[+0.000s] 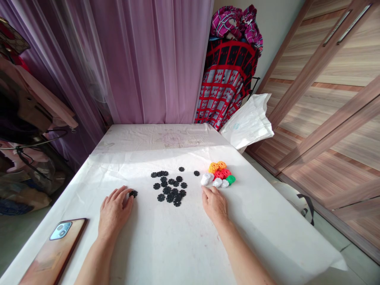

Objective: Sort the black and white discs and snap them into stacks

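- White cloth [178, 247] is spread over the table, and at the near left a phone [52, 253] is laid with its camera side up, apart from the left forearm.
- By the left hand [115, 209], palm down, a small black cluster [133, 194] of notched discs is met at the tips of thumb and forefinger. Only a narrow gap is left between these digits; whether the cluster is pinched or merely touched cannot be told.
- By the right hand [215, 202], fingers loosely curled, nothing is seen to be gripped, though its underside is hidden. White discs [205, 179] are found just beyond its fingertips; contact cannot be confirmed.
- Between the hands and slightly beyond them, loose black discs [167, 190] are scattered, some overlapped, all well apart from both grips.
- Handling of the discs by colour is judged to be the step in hand: the black ones are kept separate from the coloured. For the next move, a light fingertip pinch on one thin rim would be called for.
- Past the white discs, red discs [222, 174], a green disc [230, 180] and orange discs [217, 166] are grouped closely.
- Beyond the table, a white bag [246, 124] is seen at right, and the background is filled by a purple curtain [148, 59].
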A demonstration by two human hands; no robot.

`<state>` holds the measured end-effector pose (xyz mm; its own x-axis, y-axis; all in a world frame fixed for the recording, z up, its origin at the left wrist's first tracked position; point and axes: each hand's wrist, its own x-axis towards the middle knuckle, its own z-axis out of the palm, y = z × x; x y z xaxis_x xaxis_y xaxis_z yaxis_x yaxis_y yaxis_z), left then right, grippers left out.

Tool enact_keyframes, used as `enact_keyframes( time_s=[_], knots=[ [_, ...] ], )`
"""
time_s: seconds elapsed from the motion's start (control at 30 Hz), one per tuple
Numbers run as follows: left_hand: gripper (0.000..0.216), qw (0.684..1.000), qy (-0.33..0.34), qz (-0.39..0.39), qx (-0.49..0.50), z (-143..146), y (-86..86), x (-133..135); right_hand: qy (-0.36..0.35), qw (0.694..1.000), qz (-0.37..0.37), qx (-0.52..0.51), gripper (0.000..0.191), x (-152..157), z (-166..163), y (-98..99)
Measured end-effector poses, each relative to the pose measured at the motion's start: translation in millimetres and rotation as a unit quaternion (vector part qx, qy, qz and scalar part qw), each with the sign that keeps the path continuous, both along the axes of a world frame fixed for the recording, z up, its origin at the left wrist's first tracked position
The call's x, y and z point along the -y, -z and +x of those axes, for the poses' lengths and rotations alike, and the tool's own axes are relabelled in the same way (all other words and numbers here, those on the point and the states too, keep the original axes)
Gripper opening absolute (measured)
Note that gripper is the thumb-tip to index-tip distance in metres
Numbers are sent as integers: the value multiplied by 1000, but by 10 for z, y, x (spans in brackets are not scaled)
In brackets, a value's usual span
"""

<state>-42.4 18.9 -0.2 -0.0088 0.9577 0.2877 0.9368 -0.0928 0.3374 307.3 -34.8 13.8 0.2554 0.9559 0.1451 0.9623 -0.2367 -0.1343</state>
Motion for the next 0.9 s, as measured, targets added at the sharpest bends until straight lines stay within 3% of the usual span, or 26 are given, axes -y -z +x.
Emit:
enact_keyframes(
  time_s=[0.37,0.7,0.9],
  knots=[
    [40,1000,-2,-2,-7,-15,17,-14,-5,1000,-20,-12,36,-69,-7,-74],
    [41,1000,-5,-5,-1,-4,17,-3,-5,1000,-1,-23,37,-52,-13,-9],
    [39,1000,-4,-3,-3,1,1,4,-138,987,58,-56,42,-63,-319,66]
  ],
)
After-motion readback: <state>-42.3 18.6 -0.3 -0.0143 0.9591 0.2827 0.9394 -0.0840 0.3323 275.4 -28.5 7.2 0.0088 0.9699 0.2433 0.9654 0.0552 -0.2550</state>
